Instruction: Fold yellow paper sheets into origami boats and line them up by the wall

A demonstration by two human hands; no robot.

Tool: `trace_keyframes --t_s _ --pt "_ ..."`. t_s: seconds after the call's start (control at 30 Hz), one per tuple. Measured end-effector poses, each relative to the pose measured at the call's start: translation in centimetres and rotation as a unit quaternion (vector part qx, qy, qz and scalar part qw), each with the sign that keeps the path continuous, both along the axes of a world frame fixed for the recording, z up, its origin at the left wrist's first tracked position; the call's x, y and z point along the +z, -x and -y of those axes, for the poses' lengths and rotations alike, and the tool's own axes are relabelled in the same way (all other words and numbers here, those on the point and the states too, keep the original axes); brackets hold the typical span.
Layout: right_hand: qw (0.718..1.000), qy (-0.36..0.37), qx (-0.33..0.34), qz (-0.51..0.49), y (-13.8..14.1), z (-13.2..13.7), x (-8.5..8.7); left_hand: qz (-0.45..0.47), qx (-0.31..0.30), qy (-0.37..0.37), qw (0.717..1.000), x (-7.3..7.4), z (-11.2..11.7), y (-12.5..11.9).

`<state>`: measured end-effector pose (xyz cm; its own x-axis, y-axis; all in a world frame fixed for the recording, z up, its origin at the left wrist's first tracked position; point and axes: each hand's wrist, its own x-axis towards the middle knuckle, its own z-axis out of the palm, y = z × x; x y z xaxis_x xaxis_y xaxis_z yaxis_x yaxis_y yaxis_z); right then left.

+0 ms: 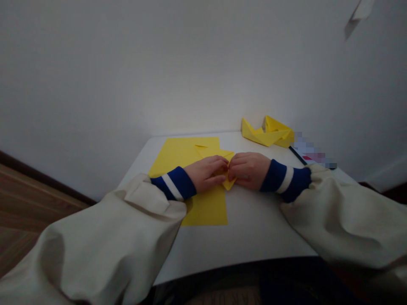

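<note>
Both my hands meet over a small piece of folded yellow paper near the middle of the table. My left hand rests on its left part with the fingers curled against it. From the right, my right hand pinches the paper's right side, with its fingertips close to those of the left. The fingers hide much of the folds. Beneath and to the left lies a flat yellow sheet, partly covered by my left hand and sleeve.
Folded yellow paper boats stand at the back right of the white table. Beside them lies a dark-edged flat item, partly blurred out. A pale wall rises behind the table. Wooden boards show at the left.
</note>
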<state>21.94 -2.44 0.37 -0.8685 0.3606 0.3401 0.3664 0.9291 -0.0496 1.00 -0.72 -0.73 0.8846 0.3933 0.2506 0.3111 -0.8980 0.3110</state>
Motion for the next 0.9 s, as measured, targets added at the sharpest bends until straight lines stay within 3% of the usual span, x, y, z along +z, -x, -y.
trace_keyframes --t_s 0.27,0.4,0.63,0.9 --pt "0.999 0.053 0.002 -0.010 -0.2 -0.2 -0.2 -0.104 0.103 -0.070 0.987 -1.5 -0.3 0.2" --pt "0.994 0.100 0.000 -0.051 0.0 -1.0 -1.0 -0.153 0.104 -0.061 0.981 -1.1 -0.3 0.0" --pt "0.985 0.158 -0.022 -0.070 0.7 -1.6 -1.5 -0.150 0.097 -0.046 0.983 -1.1 -0.7 0.1" --pt "0.986 0.126 -0.082 -0.069 1.4 -1.0 -1.0 -0.114 0.115 -0.074 0.984 -1.0 -0.1 -0.4"
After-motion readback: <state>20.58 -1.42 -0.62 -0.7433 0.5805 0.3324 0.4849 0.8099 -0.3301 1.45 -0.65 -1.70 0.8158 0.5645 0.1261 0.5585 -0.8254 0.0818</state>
